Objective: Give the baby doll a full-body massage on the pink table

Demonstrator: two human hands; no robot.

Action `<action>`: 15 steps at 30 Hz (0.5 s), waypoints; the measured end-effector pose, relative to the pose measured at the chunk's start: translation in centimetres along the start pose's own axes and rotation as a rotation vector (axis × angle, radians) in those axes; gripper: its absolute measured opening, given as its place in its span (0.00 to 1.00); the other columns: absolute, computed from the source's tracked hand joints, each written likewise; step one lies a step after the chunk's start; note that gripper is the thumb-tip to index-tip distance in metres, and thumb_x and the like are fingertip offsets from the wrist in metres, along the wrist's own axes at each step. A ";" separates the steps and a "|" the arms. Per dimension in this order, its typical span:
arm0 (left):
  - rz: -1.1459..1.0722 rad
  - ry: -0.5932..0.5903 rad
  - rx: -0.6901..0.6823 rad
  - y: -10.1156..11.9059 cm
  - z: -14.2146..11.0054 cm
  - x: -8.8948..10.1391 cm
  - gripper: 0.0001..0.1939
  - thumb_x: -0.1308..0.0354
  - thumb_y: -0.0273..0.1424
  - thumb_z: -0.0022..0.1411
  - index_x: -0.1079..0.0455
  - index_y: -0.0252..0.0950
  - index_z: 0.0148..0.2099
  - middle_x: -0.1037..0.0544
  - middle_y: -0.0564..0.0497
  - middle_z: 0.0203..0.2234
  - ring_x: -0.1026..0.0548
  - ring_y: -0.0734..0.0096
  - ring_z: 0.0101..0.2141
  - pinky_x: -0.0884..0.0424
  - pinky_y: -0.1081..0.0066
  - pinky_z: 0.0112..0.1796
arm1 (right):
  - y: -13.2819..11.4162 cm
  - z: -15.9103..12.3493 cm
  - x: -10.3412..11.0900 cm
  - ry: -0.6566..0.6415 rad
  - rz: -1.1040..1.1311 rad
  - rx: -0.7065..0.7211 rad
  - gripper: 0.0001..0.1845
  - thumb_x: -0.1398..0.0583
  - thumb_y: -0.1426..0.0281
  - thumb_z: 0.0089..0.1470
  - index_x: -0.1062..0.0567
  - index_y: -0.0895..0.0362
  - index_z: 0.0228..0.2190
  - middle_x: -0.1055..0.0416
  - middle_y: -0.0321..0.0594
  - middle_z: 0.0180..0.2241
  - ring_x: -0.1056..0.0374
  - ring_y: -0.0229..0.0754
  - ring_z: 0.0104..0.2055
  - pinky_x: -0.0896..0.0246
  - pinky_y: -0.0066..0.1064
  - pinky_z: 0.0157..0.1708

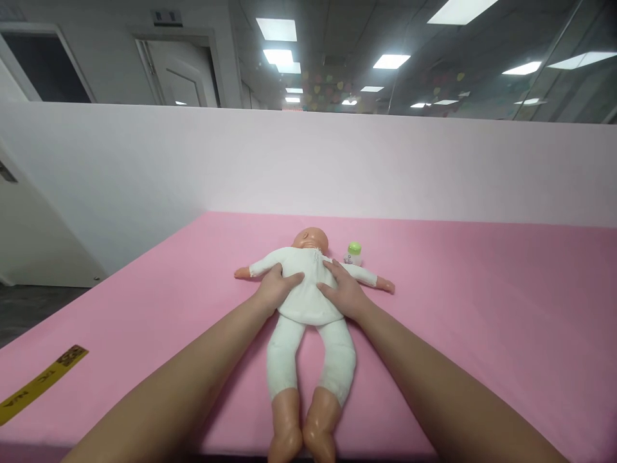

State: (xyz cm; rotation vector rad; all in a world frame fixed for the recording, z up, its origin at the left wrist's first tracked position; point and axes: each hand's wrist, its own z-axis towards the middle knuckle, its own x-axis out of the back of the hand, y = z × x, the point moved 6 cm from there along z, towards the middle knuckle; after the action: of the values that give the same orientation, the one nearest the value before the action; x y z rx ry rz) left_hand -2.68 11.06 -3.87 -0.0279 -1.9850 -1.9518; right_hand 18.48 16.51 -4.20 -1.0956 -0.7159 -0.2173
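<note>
A baby doll (308,302) in white clothes lies face up on the pink table (457,289), head away from me, arms spread, bare feet at the near edge. My left hand (277,287) grips the doll's torso from the left side, thumb across the chest. My right hand (343,289) holds the torso from the right, fingers on the chest. A small bottle with a green cap (354,253) stands just beyond the doll's right-side arm, near the head.
A white partition wall (308,161) runs along the table's far and left sides. A yellow label strip (41,382) lies on the table at the near left. Beyond the wall are doors and ceiling lights.
</note>
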 end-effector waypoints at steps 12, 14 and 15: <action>0.233 0.102 -0.226 3.1 -1.5 -0.4 0.16 0.33 0.40 0.57 0.35 0.37 0.40 0.24 0.50 0.35 0.24 0.62 0.38 0.31 0.66 0.35 | -2.0 -0.8 0.7 0.044 0.251 0.051 0.47 0.35 0.65 0.56 0.45 0.43 0.72 0.49 0.37 0.73 0.56 0.51 0.76 0.59 0.53 0.74; 0.170 0.046 -0.280 3.8 -2.3 -1.0 0.15 0.34 0.36 0.58 0.33 0.38 0.44 0.23 0.50 0.39 0.24 0.60 0.42 0.28 0.65 0.39 | -1.8 -0.8 0.7 0.055 0.438 -0.013 0.48 0.35 0.62 0.58 0.50 0.43 0.73 0.52 0.37 0.74 0.57 0.50 0.76 0.55 0.52 0.73; 0.137 0.009 -0.295 4.2 -2.7 -1.4 0.16 0.35 0.35 0.59 0.32 0.38 0.47 0.23 0.49 0.41 0.23 0.59 0.44 0.27 0.64 0.41 | -1.7 -0.8 0.7 0.066 0.523 -0.041 0.48 0.36 0.59 0.59 0.52 0.43 0.73 0.55 0.37 0.75 0.58 0.50 0.76 0.54 0.52 0.72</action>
State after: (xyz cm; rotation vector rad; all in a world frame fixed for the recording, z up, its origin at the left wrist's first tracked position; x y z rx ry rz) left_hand 0.34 8.99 -0.22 -0.2227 -1.6272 -2.1295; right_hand 18.50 15.14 -2.68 -1.2701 -0.3480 0.1785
